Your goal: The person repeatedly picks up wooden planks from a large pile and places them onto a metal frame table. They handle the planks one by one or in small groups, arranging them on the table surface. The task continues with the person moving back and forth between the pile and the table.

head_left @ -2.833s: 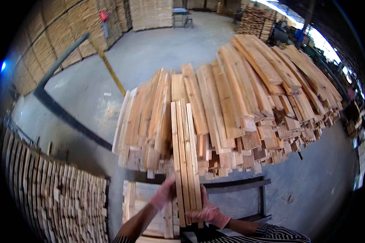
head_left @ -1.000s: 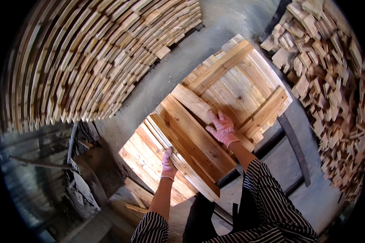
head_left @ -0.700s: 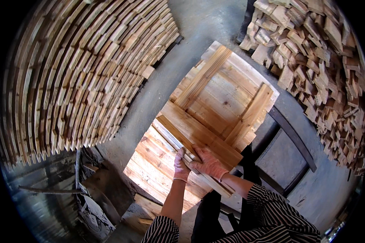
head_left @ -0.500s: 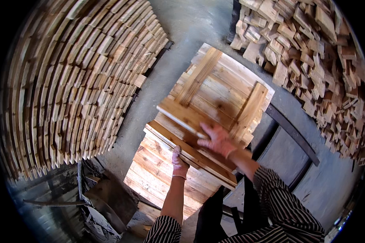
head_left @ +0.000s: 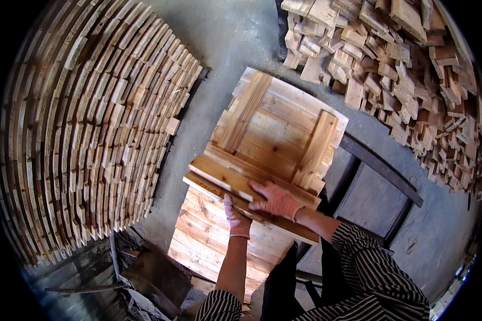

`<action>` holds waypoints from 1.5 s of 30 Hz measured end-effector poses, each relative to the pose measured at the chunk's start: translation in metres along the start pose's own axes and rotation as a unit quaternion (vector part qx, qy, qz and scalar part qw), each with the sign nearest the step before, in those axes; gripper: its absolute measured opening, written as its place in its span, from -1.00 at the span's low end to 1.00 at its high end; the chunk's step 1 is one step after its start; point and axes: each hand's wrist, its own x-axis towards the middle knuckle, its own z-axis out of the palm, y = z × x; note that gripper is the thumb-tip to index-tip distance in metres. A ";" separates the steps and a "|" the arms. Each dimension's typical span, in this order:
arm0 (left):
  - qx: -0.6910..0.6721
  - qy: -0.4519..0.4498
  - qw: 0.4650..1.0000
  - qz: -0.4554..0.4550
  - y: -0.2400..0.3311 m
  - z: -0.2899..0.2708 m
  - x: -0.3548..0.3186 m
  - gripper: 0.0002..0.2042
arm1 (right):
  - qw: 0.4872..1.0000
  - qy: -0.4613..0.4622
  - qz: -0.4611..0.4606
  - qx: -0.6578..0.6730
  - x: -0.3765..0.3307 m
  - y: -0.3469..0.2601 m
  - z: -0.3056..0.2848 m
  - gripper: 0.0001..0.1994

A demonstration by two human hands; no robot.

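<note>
Loose boards (head_left: 235, 184): a small bundle of pale planks, lying crosswise over the near edge of a square wooden panel (head_left: 281, 125); running from upper left down to lower right. Left hand (head_left: 236, 218), in a pink glove, pressing against the near long edge of the bundle, fingers pointing up toward the boards; touching the wood, though whether gripping or only pushing cannot be told. Right hand (head_left: 276, 200), also pink-gloved, lying flat and spread on top of the bundle, fingers open, palm down. Both hands sitting close together, near the middle of the bundle.

Panel made of planks laid side by side, carrying two thicker cross battens (head_left: 246, 109) on its upper face. Lying beneath the bundle on the near side, a second layer of planks (head_left: 209, 241), lower and nearer the body. Striped sleeves (head_left: 369, 267) entering from the lower edge.

Dark metal frame (head_left: 380, 168) showing to the right of the panel, over grey concrete floor (head_left: 225, 43). Filling the left side, a large neat stack of cut boards (head_left: 91, 123), ends facing outward. Lying at upper right, a loose heap of short offcuts (head_left: 407, 69), well apart from the hands. Scrap and debris (head_left: 139, 283) sitting at lower left.
</note>
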 end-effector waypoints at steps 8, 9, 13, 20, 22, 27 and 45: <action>-0.015 0.010 1.000 -0.010 -0.007 -0.009 0.030 -0.36 | 0.935 0.232 -0.067 -0.258 0.065 0.092 -0.035 -0.35; -0.015 0.007 1.000 -0.001 -0.006 -0.009 0.029 -0.38 | 0.930 0.237 -0.068 -0.272 0.063 0.092 -0.025 -0.35; -0.064 0.014 0.998 -0.018 0.003 -0.012 0.022 -0.36 | 0.949 0.140 -0.128 -0.253 0.037 0.035 -0.007 -0.33; 0.443 -0.024 0.889 0.112 -0.010 0.034 0.040 0.04 | 0.994 0.043 -0.032 -0.100 0.027 0.020 -0.058 -0.16; 0.789 0.041 0.609 0.076 -0.010 0.017 0.050 0.33 | 0.976 0.131 -0.083 -0.154 0.049 0.035 -0.101 -0.20; 0.878 -0.015 0.477 0.041 -0.034 0.029 0.043 0.58 | 0.917 0.257 -0.085 -0.292 0.069 0.095 -0.102 -0.23; 0.508 -0.286 0.787 0.203 0.078 0.444 -0.006 -0.18 | 0.971 0.213 0.095 0.053 -0.208 0.017 -0.214 -0.23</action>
